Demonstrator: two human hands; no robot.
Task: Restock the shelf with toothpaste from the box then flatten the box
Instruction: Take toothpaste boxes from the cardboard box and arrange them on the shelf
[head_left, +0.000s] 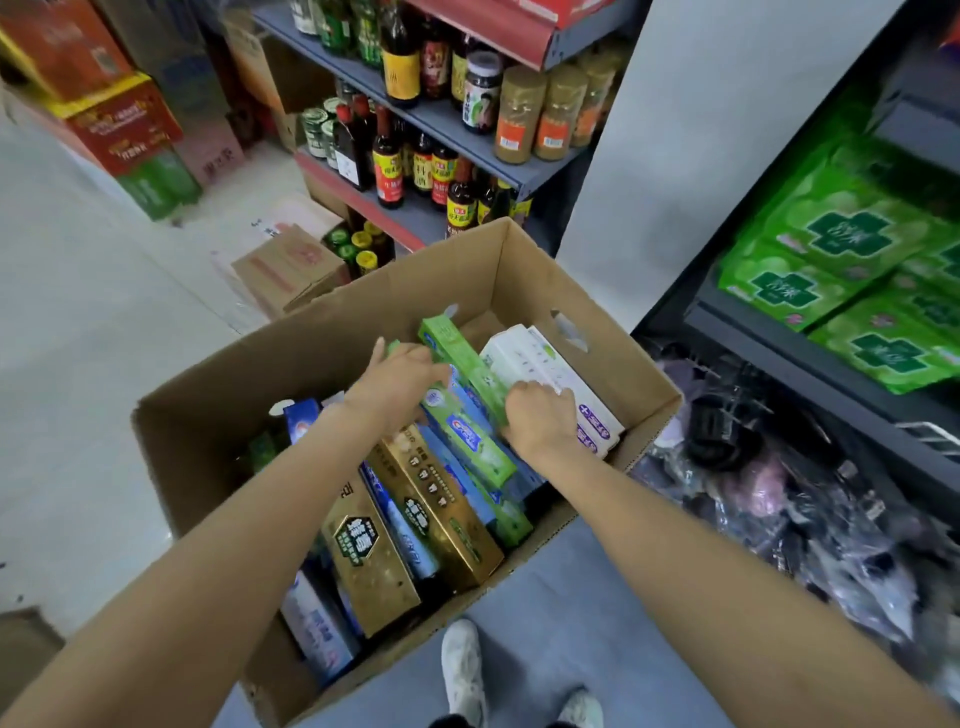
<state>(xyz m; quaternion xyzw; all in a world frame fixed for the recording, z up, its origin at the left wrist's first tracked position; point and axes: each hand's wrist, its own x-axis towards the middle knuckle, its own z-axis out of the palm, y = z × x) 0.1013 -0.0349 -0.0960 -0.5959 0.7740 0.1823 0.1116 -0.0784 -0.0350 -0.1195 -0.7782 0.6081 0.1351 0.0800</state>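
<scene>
A large open cardboard box stands on the floor in front of me, filled with several toothpaste cartons: gold ones, blue ones and white ones. Both my hands reach into it. My left hand rests on the upper end of a green toothpaste carton that sticks up at a tilt. My right hand grips the same green carton lower down, next to the white cartons. A second green carton lies under it.
A shelf with green packs stands at the right, with dark bagged goods piled below it. Behind the box is a shelf of sauce bottles and jars. Other cartons sit on the floor at the left. My shoes are at the bottom.
</scene>
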